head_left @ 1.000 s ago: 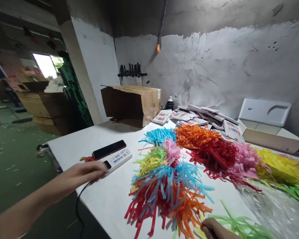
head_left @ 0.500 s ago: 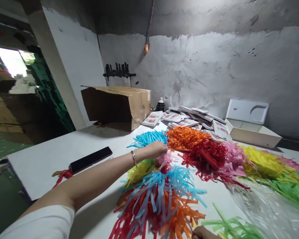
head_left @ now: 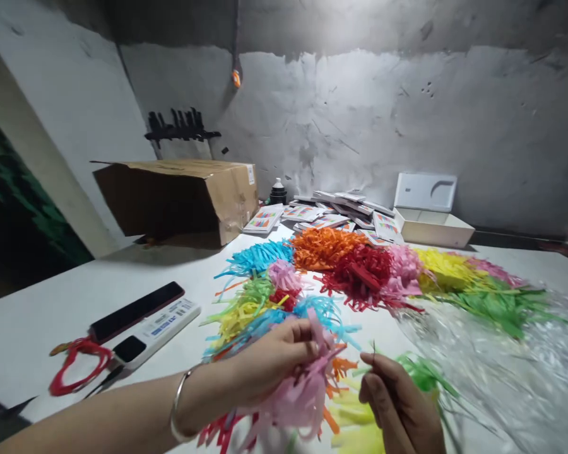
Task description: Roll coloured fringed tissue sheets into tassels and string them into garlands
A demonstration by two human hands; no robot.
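Observation:
My left hand (head_left: 277, 362), with a silver bangle on the wrist, is closed on a pink paper tassel (head_left: 303, 403) above the near part of the table. To its right, my right hand (head_left: 397, 397) pinches a thin, needle-like item (head_left: 373, 350) pointing upward. Beneath and behind the left hand lies a heap of blue, yellow, green and red tassels (head_left: 246, 312). Farther back sit bunches in blue (head_left: 260, 257), orange (head_left: 326, 247), dark red (head_left: 360, 274), pink (head_left: 404, 268) and yellow (head_left: 447, 270). Green strips (head_left: 423, 375) lie beside my right hand.
An open cardboard box (head_left: 231, 198) stands at the back left. Printed packets (head_left: 319, 217) are piled near the wall, left of an open white box (head_left: 435, 230). A phone (head_left: 137, 310) and a white device (head_left: 163, 328) lie at left. Clear plastic (head_left: 492, 359) covers the right side.
My left hand has come back from the rear heap toward me with a pink tassel. My right hand has risen into fuller view. The camera view has turned to the right.

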